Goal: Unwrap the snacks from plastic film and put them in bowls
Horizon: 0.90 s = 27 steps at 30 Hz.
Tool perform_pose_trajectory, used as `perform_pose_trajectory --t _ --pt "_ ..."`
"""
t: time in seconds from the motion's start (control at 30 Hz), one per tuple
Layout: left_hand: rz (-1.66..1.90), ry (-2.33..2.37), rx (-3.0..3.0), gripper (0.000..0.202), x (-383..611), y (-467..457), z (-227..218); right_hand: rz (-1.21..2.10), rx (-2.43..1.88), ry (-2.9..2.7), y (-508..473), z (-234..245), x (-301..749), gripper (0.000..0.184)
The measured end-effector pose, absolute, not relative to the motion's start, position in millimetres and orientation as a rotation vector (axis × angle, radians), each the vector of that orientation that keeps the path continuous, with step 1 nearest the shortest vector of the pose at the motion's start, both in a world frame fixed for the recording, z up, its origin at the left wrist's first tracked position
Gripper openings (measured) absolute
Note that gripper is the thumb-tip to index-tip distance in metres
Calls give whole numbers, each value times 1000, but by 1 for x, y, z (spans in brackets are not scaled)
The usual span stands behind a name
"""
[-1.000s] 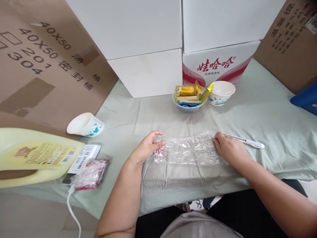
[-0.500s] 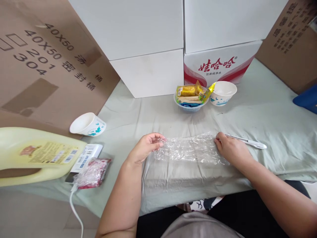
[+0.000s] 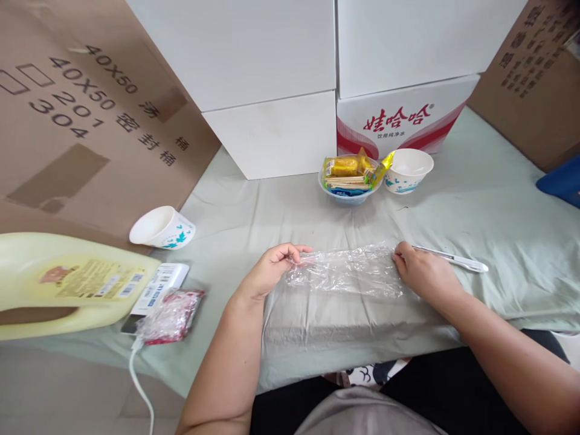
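plastic sheet [image 3: 347,275] now folded narrower | left hand [image 3: 272,270] grip pinches its left end | right hand [image 3: 419,272] curled on its right end, hold unclear

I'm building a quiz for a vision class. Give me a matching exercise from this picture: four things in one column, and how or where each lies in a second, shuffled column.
Things
1. clear plastic sheet
2. yellow jug
3. paper cup
4. slim white tool

States
a. lying flat just past the right hand
b. held at its ends by the left hand and right hand
c. tipped over, blue-green print showing
d. on its side, label up, far left

Pairs: 1-b, 2-d, 3-c, 4-a
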<state>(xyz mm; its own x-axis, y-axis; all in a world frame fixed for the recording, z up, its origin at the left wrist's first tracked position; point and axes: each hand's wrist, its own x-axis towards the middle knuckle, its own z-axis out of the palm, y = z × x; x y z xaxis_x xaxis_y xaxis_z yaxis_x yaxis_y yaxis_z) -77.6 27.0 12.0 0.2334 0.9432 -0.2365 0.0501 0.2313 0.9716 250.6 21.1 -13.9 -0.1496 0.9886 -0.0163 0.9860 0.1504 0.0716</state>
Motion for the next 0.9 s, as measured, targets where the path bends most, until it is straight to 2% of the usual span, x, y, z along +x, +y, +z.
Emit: perform_pose_trajectory --t 0.1,0.37,0.5,0.63,0.73,0.83,0.9 --pt "882 1141 1188 15 -78 29 10 89 2011 2355 21 -14 251 23" --pt "786 1177 1100 59 -78 28 15 78 2020 2358 21 -15 250 23" --pt "759 1301 1101 60 -73 27 16 57 2060 2412 20 -13 256 23" --pt "709 1331 1122 52 -69 27 14 329 2147 2772 13 -1 256 33" --pt "696 1307 1107 47 -68 27 12 269 1799 3215 2 -1 242 37" --pt "681 1253 1051 49 -68 28 9 -104 1155 3328 -6 -14 221 53" --pt "687 1193 1002 51 -69 29 7 -322 901 3228 -7 -25 212 66"
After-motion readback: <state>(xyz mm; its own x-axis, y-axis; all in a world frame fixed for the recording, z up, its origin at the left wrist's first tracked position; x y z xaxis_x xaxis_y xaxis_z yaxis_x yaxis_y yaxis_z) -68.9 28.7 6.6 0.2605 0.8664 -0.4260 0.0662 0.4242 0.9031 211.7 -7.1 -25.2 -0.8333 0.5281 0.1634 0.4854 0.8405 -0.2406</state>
